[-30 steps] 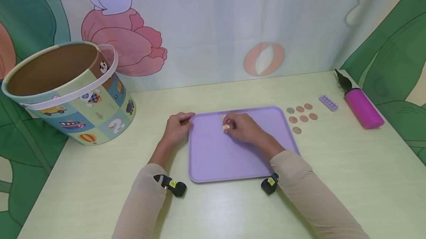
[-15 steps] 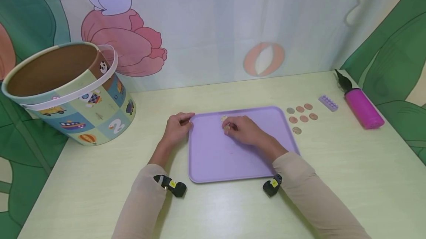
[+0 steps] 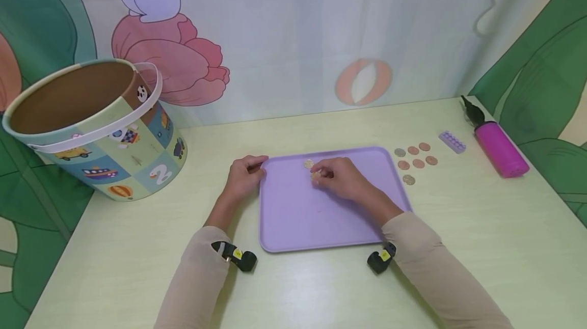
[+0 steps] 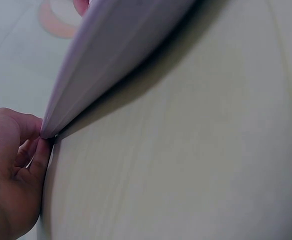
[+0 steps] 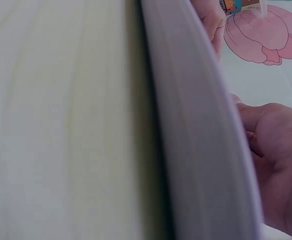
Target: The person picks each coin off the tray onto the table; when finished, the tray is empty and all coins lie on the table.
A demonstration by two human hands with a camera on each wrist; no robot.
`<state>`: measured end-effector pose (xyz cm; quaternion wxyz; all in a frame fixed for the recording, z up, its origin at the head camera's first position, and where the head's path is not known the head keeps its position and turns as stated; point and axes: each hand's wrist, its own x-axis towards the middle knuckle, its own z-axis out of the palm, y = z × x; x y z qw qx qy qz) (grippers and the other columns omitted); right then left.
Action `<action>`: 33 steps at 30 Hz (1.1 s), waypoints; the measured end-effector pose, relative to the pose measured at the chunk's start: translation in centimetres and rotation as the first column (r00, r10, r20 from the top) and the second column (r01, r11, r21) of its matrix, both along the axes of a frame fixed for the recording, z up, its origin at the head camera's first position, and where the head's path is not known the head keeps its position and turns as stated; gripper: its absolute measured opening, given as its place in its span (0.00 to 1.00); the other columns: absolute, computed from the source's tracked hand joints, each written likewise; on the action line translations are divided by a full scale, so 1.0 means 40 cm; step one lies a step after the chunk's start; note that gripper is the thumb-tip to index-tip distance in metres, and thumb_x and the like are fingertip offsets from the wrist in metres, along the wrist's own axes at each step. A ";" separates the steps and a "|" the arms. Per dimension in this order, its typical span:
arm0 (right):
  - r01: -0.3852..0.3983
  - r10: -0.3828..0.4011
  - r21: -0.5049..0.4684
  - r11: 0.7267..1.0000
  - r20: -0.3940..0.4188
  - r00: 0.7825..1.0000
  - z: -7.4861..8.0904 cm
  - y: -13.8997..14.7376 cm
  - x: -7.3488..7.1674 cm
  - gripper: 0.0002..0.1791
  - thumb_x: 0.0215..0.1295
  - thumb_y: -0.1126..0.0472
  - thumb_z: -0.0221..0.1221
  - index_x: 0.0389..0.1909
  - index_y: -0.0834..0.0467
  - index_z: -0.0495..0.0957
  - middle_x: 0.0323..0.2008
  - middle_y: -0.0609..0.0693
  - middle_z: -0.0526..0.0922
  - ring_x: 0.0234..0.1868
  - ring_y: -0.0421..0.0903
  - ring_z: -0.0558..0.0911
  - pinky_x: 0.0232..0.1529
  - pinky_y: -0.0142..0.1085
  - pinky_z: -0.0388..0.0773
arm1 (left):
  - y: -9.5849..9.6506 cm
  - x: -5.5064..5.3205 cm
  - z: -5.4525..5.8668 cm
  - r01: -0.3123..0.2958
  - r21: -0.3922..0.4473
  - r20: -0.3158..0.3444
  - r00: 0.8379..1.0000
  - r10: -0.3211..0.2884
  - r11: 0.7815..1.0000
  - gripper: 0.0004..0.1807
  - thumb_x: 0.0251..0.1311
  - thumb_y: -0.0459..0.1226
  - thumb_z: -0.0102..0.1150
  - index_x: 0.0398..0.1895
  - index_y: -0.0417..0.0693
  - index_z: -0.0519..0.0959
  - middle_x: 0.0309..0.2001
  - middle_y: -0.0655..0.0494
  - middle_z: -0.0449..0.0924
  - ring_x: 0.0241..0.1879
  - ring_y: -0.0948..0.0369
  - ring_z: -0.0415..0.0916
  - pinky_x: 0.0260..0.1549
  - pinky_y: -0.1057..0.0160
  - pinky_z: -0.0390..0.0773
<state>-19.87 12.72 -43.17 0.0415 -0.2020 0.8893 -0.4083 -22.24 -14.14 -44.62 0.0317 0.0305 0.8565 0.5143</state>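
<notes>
A purple tray (image 3: 316, 227) lies on the table in the head view. My left hand (image 3: 243, 179) holds the tray's far left corner. In the left wrist view, the thumb and fingers of that hand (image 4: 16, 170) meet at the tray's edge (image 4: 111, 60). Over the far part of the tray, my right hand (image 3: 341, 179) pinches a gold-coloured coin (image 3: 315, 176), partly hidden by the fingers. Just beyond it, another coin (image 3: 309, 164) lies flat on the tray. The right wrist view has the tray's side (image 5: 195, 125) covering the right fingertips.
Several copper and silver coins (image 3: 418, 164) lie on the table right of the tray. Beyond them are a purple toy brick (image 3: 452, 142) and a magenta hand pump (image 3: 501, 149). A large patterned bucket (image 3: 137, 151) stands at the left, and a printed curtain (image 3: 284, 38) hangs behind.
My right hand has shifted slightly right with the pinched coin, so the coin lying on the tray shows more fully. My left hand and the tray have stayed put.
</notes>
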 end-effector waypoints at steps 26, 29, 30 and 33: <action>0.149 -0.142 -0.102 0.984 0.075 0.987 0.009 0.108 0.025 0.19 0.62 0.68 0.67 0.54 0.67 0.83 0.46 0.65 0.89 0.46 0.58 0.89 0.50 0.43 0.88 | 0.000 0.004 0.001 -0.003 -0.001 0.001 1.000 0.003 1.000 0.22 0.62 0.25 0.55 0.60 0.35 0.80 0.59 0.36 0.81 0.62 0.46 0.79 0.66 0.51 0.78; 0.161 -0.155 -0.098 0.982 0.064 0.986 0.009 0.125 0.029 0.19 0.62 0.68 0.68 0.54 0.67 0.83 0.46 0.65 0.89 0.46 0.57 0.89 0.50 0.42 0.87 | 0.000 0.005 0.003 -0.002 -0.002 0.003 1.000 0.002 1.000 0.22 0.62 0.25 0.55 0.61 0.35 0.80 0.59 0.35 0.81 0.62 0.46 0.78 0.66 0.51 0.78; 0.164 -0.159 -0.097 0.982 0.059 0.986 0.010 0.130 0.031 0.19 0.62 0.68 0.68 0.54 0.67 0.84 0.46 0.65 0.89 0.46 0.57 0.89 0.50 0.41 0.88 | 0.000 0.005 0.003 -0.002 -0.004 0.004 1.000 0.002 1.000 0.22 0.62 0.25 0.55 0.61 0.35 0.80 0.59 0.35 0.81 0.62 0.46 0.78 0.66 0.51 0.78; 0.173 -0.168 -0.104 0.979 0.057 0.984 0.012 0.144 0.038 0.19 0.61 0.68 0.68 0.53 0.68 0.84 0.43 0.65 0.89 0.43 0.54 0.89 0.46 0.32 0.87 | 0.001 0.004 0.004 -0.004 -0.007 0.005 1.000 0.004 1.000 0.22 0.62 0.25 0.56 0.61 0.35 0.80 0.58 0.35 0.81 0.62 0.46 0.79 0.66 0.52 0.78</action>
